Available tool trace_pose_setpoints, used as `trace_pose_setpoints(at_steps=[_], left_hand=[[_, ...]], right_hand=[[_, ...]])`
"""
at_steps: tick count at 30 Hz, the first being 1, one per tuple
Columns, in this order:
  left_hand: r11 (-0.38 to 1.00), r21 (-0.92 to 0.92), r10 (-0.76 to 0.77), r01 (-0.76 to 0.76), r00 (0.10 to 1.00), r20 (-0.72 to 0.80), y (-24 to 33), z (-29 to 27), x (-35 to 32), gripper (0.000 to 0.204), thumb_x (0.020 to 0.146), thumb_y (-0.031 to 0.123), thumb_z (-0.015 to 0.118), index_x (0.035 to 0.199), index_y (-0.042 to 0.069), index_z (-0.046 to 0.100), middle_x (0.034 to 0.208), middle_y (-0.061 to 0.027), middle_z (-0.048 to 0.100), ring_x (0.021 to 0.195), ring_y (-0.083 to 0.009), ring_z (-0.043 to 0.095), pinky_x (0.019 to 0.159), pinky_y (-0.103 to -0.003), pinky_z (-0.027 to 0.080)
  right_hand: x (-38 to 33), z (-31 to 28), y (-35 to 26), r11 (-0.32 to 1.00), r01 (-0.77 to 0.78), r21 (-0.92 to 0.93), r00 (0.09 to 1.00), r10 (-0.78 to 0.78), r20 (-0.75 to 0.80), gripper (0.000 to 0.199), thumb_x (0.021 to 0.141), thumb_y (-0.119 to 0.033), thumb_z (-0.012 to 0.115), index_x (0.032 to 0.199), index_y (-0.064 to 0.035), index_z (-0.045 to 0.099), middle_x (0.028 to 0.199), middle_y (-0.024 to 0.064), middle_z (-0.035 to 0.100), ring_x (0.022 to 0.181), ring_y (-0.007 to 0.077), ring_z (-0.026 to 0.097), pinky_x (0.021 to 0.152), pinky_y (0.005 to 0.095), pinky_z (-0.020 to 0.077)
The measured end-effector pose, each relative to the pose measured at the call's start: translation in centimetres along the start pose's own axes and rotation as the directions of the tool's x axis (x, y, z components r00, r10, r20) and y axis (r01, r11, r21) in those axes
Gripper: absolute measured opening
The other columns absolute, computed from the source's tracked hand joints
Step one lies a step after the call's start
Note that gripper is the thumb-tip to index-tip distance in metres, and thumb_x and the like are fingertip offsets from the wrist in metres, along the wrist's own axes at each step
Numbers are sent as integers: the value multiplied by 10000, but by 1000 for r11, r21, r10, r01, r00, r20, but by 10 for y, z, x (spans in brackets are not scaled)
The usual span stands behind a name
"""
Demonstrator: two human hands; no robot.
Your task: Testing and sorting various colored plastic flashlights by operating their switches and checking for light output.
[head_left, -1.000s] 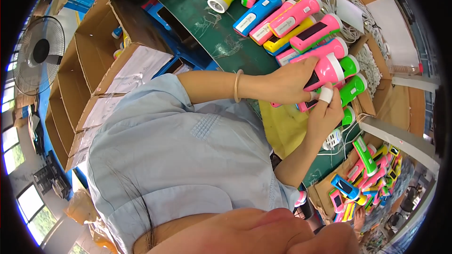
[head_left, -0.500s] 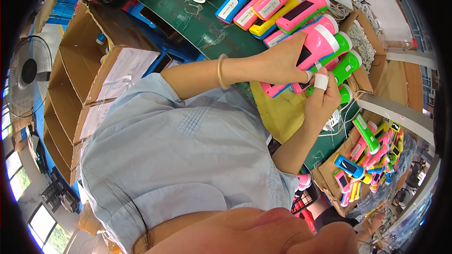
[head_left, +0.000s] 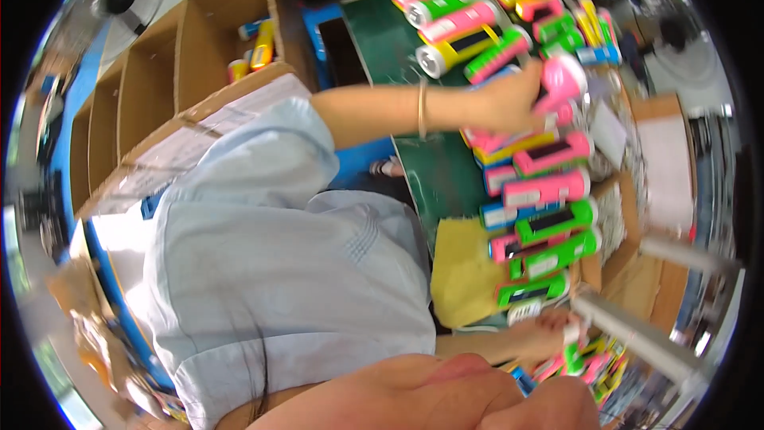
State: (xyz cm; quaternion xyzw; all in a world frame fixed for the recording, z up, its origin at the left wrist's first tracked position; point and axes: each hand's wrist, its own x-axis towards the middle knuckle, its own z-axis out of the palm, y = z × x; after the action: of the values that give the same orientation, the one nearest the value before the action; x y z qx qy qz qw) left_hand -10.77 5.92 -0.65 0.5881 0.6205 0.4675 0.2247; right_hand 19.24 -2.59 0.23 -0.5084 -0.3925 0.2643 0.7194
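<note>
Two hands apart: left hand [head_left: 509, 99] grips a pink flashlight [head_left: 561, 80] above the rows [head_left: 549, 191], right hand [head_left: 549, 333] low, grasp unclear.

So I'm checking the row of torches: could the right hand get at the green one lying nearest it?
Probably yes. The right hand is low beside the bench, and the green torch lies just above it at the row's near end, with nothing between them.

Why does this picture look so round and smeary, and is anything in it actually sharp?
Head view: a fisheye lens bends the cardboard shelf edges and leaves black corners; motion blur smears the left hand gripping a pink flashlight and the right hand; the light blue shirt is the sharpest part; daylight is bright and even.
</note>
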Motion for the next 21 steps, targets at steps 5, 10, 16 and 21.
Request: trace_pose_setpoints(at_steps=[5,10,16,21], left_hand=[[974,-225,-134,-3,797,-589,-43,-218,92,256,666,195,678,806,-7,609,697,-116,623,675,-187,594,586,-324,480],[905,-323,-407,277,788,-463,-138,-435,124,219,802,163,554,940,-7,562,735,-77,561,660,-184,543,554,-319,458],[432,897,846,92,303,-438,-98,-405,122,573,664,143,661,1166,38,405,809,-166,577,714,-375,568,663,-443,465],[927,305,72,219,695,-716,-80,-459,168,300,767,226,631,942,-4,551,796,-118,609,692,-171,582,583,-326,454]], right_hand=[[15,-59,14,970,-241,16,959,236,159,322,844,-116,458,1135,16,498,678,17,379,481,78,302,408,225,241],[-2,-51,14,908,-47,-417,955,164,249,352,838,-77,513,1165,50,488,888,129,526,552,163,420,459,292,368],[-2,-5,27,766,129,-630,962,58,268,242,854,-89,494,1035,58,560,895,157,537,616,188,454,528,287,389],[0,33,40,834,57,-550,964,98,249,250,854,-89,480,1047,52,553,844,124,499,590,163,418,508,269,354]])
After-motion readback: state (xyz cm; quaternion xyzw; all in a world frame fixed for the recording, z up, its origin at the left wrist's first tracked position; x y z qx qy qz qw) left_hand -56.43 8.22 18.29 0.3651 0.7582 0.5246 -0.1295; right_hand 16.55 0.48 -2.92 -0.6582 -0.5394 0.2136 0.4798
